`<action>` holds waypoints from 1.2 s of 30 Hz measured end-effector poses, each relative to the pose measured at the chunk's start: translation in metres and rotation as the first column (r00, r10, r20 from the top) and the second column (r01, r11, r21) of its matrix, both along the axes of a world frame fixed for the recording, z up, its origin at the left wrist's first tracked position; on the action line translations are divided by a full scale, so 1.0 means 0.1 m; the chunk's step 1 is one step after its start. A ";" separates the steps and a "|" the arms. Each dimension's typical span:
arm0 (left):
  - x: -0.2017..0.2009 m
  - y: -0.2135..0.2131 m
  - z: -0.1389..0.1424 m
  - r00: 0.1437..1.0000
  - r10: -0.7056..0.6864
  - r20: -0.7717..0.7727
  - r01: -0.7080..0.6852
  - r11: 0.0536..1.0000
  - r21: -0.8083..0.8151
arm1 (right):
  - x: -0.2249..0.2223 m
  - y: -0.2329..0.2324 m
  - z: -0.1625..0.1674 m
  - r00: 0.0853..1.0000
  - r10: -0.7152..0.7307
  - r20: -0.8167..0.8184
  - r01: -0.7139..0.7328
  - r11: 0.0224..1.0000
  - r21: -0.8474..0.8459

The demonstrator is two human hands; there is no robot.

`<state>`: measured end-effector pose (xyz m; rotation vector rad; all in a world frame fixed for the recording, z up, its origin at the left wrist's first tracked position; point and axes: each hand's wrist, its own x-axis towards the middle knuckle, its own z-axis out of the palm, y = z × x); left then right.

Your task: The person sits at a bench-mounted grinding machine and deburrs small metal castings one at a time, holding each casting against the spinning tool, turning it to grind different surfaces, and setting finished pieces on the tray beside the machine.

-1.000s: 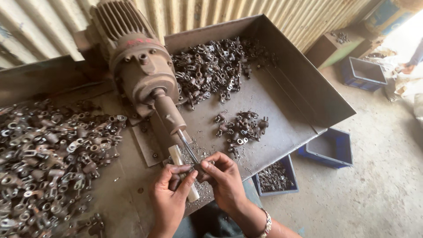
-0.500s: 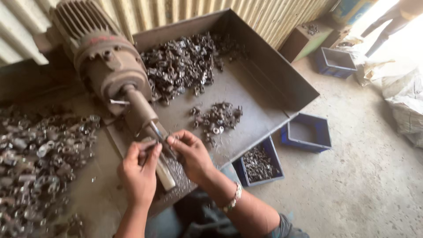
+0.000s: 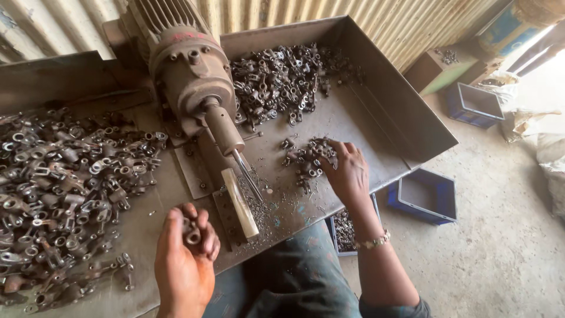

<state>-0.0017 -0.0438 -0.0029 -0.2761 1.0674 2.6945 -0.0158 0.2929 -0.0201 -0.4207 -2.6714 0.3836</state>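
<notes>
Left hand [image 3: 185, 259] raised palm-up, fingers curled shut, below the motor shaft [image 3: 226, 126]; right hand [image 3: 347, 171] stretched palm-down, fingers spread, right of it.

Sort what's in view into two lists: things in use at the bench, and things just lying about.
In use:
left hand holding a small grey metal fitting
right hand on the small heap of fittings
rusty motor with drill spindle

Lying about:
empty blue plastic crate
big left pile of fittings

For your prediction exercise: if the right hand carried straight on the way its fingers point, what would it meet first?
The right hand points up-left onto the small heap of metal parts, which it already seems to touch; depth is unclear.
</notes>
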 end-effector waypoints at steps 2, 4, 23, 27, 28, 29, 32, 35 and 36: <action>0.02 -0.03 0.02 1.000 0.006 -0.010 -0.008 0.989 -0.149 | -0.10 0.08 -0.06 0.999 0.025 0.024 -0.027 0.995 0.098; 0.06 -0.01 0.04 0.998 -0.041 -0.038 0.031 0.970 -0.242 | -0.12 0.10 -0.12 0.999 -0.001 0.032 -0.002 0.995 0.102; 0.01 0.43 0.13 0.795 -0.259 -0.549 -0.377 0.497 -0.782 | 0.55 -1.25 0.02 0.964 0.077 -0.255 -0.187 -0.485 -0.854; -0.08 0.41 0.04 0.791 -0.254 -0.557 -0.356 0.550 -0.756 | 0.48 -1.27 -0.06 0.980 -0.017 -0.199 -0.188 -0.419 -0.888; -0.10 0.42 0.03 0.775 -0.247 -0.581 -0.375 0.561 -0.738 | 0.46 -1.28 -0.08 0.978 -0.030 -0.208 -0.203 -0.400 -0.894; -0.12 0.43 0.02 0.759 -0.240 -0.605 -0.393 0.571 -0.720 | 0.45 -1.29 -0.11 0.975 -0.044 -0.217 -0.217 -0.380 -0.899; -0.17 0.46 0.00 0.807 -0.209 -0.552 -0.279 0.689 -0.669 | 0.36 -1.31 -0.17 0.957 -0.064 -0.283 -0.288 -0.332 -0.898; -0.24 0.47 -0.03 0.833 -0.205 -0.514 -0.201 0.753 -0.627 | 0.24 -1.31 -0.17 0.934 -0.018 -0.357 -0.347 -0.282 -0.894; -0.28 0.48 -0.05 0.822 -0.191 -0.536 -0.244 0.733 -0.635 | 0.16 -1.29 -0.16 0.939 0.009 -0.343 -0.334 -0.202 -0.921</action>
